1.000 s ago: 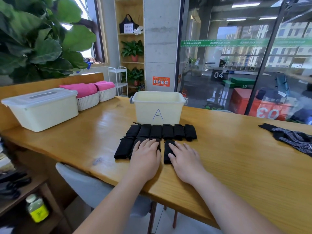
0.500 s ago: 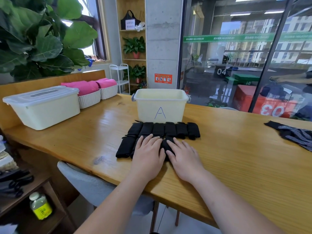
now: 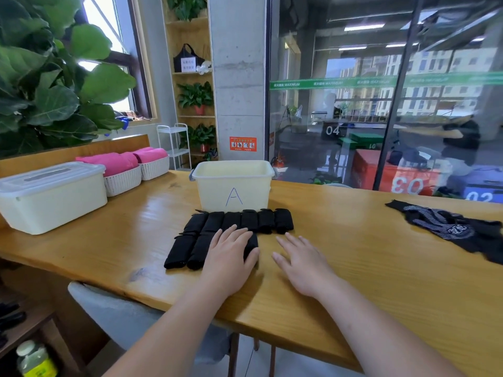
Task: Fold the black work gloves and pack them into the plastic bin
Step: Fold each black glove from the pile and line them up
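Black folded gloves (image 3: 239, 221) lay in two rows on the table (image 3: 353, 254) before the plastic bin (image 3: 234, 186). Left hand (image 3: 228, 257) pressed flat on the near row, right hand (image 3: 302, 259) open beside it, neither gripping. Soft, light rolls; probably best squeezed from both sides

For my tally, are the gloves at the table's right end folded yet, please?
Not folded: the patterned gloves lie spread loosely on the table.

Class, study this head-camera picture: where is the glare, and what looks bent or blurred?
Head view: window light glares off the table left of the bin; head view: the wide lens makes the dark window frame lean; head view: the right hand looks slightly soft, while the folded gloves are sharp.
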### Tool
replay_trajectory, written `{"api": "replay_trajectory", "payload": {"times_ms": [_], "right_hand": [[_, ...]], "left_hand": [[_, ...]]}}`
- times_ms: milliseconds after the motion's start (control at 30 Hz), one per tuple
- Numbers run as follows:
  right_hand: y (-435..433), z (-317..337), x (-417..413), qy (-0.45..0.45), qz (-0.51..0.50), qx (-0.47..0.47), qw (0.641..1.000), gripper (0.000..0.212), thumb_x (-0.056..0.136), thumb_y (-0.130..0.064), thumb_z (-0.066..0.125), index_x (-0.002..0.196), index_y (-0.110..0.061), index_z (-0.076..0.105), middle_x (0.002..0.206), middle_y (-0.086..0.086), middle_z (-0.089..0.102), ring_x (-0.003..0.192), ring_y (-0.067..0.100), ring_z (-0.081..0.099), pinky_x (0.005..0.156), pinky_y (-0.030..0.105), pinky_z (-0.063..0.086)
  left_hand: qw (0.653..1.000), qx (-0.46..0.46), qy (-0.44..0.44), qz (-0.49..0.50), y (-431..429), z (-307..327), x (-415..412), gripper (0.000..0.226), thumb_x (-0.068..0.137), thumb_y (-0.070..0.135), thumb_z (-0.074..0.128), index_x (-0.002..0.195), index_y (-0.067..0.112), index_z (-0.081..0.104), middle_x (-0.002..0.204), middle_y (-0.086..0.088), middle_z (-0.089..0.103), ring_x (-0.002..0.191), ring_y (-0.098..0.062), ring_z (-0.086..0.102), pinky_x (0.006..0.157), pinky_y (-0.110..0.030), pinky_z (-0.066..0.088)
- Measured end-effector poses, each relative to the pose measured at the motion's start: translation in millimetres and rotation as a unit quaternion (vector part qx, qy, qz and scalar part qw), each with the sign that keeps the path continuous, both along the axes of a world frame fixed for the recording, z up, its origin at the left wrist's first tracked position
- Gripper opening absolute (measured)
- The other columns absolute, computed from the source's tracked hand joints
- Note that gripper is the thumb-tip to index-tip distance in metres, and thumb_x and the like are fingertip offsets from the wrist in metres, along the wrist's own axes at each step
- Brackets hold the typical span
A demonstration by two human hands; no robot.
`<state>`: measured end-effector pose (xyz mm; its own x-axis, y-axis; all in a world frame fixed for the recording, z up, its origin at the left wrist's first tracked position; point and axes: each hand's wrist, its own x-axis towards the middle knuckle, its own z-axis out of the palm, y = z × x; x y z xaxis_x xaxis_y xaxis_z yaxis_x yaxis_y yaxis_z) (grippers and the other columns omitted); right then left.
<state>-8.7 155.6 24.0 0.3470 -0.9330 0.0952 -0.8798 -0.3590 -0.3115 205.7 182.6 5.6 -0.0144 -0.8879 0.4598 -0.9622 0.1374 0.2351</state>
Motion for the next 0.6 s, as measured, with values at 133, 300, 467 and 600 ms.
{"api": "replay_trajectory", "payload": {"times_ms": [133,300,467,600], "right_hand": [[-1.5,2.7,-36.9,0.002,-0.032,0.007,0.999,0.070,0.106,-0.071,0.025,0.168,-0.040,0.018,0.177,-0.012,0.010,0.164,0.020,0.006,0.132,0.049,0.013],[2.7,3.0,-92.7,0.012,-0.081,0.002,0.997,0.071,0.106,-0.071,0.027,0.168,-0.039,0.020,0.177,-0.013,0.011,0.164,0.020,0.008,0.129,0.050,0.015],[6.9,-0.6,-153.5,0.030,-0.143,0.004,0.989,0.071,0.106,-0.070,0.027,0.168,-0.038,0.020,0.177,-0.013,0.012,0.164,0.020,0.010,0.130,0.050,0.016],[12.1,-3.3,-196.6,0.037,-0.184,0.008,0.982,0.071,0.106,-0.070,0.028,0.168,-0.036,0.020,0.177,-0.011,0.013,0.164,0.021,0.010,0.131,0.050,0.017]], "left_hand": [[0.999,-0.007,0.007,-0.043,-8.8,8.1,-40.6,0.059,0.109,0.060,0.038,0.160,0.031,0.045,0.167,0.016,0.040,0.161,-0.008,0.017,0.133,-0.038,0.005],[0.995,0.009,0.001,-0.101,-26.1,11.4,-97.5,0.060,0.109,0.060,0.037,0.161,0.029,0.043,0.168,0.014,0.039,0.162,-0.009,0.016,0.133,-0.038,0.004],[0.987,0.029,-0.024,-0.155,-42.8,8.1,-158.0,0.063,0.109,0.062,0.036,0.162,0.028,0.041,0.168,0.011,0.040,0.161,-0.012,0.019,0.133,-0.041,0.009],[0.979,0.043,-0.035,-0.195,-51.5,6.4,-205.9,0.064,0.109,0.063,0.036,0.162,0.028,0.041,0.168,0.010,0.040,0.161,-0.014,0.021,0.133,-0.042,0.010]]}}
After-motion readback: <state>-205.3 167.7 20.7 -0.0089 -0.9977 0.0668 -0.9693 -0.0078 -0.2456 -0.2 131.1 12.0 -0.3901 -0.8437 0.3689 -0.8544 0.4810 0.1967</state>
